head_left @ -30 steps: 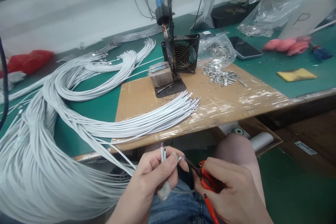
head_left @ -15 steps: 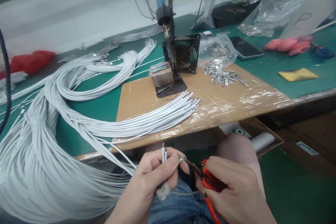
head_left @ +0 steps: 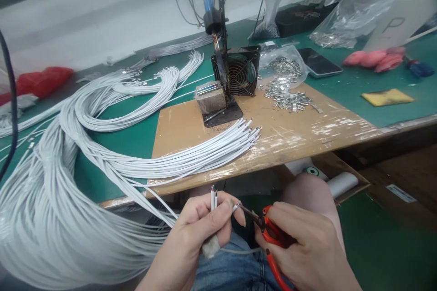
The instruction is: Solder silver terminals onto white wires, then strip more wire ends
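Orange-handled pliers (head_left: 271,238) with a slim dark nose are grasped in the right hand (head_left: 303,241), their tip at the end of a slim white cable (head_left: 235,208) pinched in the left hand (head_left: 205,223). Open room lies between the right hand and the front edge of a glossy, scuffed tan board (head_left: 314,132), where smooth, round white cables (head_left: 191,160) lie bundled before heaped shiny metal clips (head_left: 288,93); both hands match their pose half a second ago.
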Demonstrator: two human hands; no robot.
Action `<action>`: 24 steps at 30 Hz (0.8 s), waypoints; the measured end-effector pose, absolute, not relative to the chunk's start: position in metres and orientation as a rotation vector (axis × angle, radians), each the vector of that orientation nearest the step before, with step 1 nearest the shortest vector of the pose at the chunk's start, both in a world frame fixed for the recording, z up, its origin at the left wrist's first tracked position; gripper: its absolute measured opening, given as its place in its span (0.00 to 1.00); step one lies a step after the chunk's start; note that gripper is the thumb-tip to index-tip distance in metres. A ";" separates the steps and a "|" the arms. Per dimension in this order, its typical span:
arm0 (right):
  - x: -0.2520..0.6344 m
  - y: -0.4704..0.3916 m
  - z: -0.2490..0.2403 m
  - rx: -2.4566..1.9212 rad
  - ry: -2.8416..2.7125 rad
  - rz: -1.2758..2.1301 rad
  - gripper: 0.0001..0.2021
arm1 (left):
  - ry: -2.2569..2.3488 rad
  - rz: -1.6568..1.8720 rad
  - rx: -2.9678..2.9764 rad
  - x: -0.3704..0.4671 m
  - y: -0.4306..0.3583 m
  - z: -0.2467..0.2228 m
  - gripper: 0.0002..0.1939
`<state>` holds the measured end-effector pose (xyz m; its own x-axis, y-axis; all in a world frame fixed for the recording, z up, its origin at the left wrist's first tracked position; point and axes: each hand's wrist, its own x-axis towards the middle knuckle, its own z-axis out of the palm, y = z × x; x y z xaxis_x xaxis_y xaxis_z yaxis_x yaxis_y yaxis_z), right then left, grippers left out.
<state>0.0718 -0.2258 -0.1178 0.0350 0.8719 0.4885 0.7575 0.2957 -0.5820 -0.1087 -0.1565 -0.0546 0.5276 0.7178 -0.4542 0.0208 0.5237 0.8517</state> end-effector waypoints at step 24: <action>0.062 -0.227 -0.130 -1.436 -1.622 -0.019 0.19 | 0.949 0.512 0.949 -0.107 -0.157 -0.059 0.17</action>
